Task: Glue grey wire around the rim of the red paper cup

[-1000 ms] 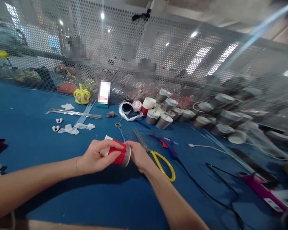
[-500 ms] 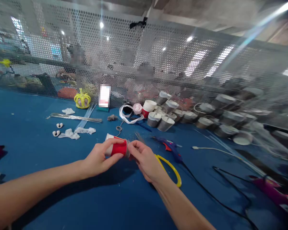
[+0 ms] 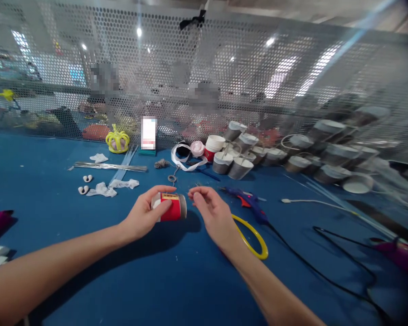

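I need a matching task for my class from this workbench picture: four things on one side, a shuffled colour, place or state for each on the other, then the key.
Things:
1. red-and-white container
2. glue gun
3. crown-shaped ornament
4. ribbon

Descriptions:
A. yellow, near the perforated screen
B. white, lying in a loop
C. held in the left hand
D. blue and red

Pairs: 1-C, 2-D, 3-A, 4-B

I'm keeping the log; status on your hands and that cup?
Left hand gripping red paper cup, tipped sideways. Right hand apart, near its grey end. Yellow-handled scissors partly hidden by right hand.
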Demonstrator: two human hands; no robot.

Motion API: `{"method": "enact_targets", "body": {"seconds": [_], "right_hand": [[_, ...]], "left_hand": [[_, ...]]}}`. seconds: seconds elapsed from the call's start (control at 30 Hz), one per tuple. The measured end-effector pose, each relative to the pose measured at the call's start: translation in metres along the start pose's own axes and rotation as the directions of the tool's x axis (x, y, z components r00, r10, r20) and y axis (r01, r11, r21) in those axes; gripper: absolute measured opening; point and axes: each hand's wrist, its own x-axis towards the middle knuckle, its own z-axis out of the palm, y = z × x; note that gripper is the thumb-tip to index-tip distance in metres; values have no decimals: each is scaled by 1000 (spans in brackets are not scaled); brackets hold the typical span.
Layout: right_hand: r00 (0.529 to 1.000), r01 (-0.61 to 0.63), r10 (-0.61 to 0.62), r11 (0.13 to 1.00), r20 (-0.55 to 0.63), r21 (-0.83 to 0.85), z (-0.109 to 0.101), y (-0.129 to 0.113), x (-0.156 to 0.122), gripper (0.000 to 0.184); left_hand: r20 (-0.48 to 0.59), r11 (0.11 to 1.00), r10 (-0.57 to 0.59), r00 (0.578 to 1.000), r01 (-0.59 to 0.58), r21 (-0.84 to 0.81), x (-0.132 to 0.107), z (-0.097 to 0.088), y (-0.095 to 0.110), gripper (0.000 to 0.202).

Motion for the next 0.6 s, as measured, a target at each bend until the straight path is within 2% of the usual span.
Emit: {"method": "enact_targets", "body": {"seconds": [0.1,0.17,0.3,0.37,0.47,0.53,0.6], "right_hand": [[988,157,-154,983,30,-100,-1,1,0,30],[980,183,-175,979,92,-92,1,0,-1,36],[972,104,-104,995,212,12,2,-3,-3,44],[983,62,-65,998,171,23,1,-4,-3,45],[999,28,-28,999,25,-25,0,-1,-1,46],[999,30,-29,999,35,-30,0,0,0,49],[993,54,-52,998,104,-13,2,1,0,51]], "left_hand": [[44,980,112,993,-118,158,-3,1,1,24],[98,954,175,980,-194,230,-5,2,1,21],[196,923,207,958,-258,287,-8,2,0,23],[212,919,207,955,-264,293,-8,2,1,24],[192,923,220,956,-268,275,-9,2,1,24],[170,923,228,959,-268,274,-9,2,0,24],[167,917,231,959,-272,292,-9,2,0,23]]}}
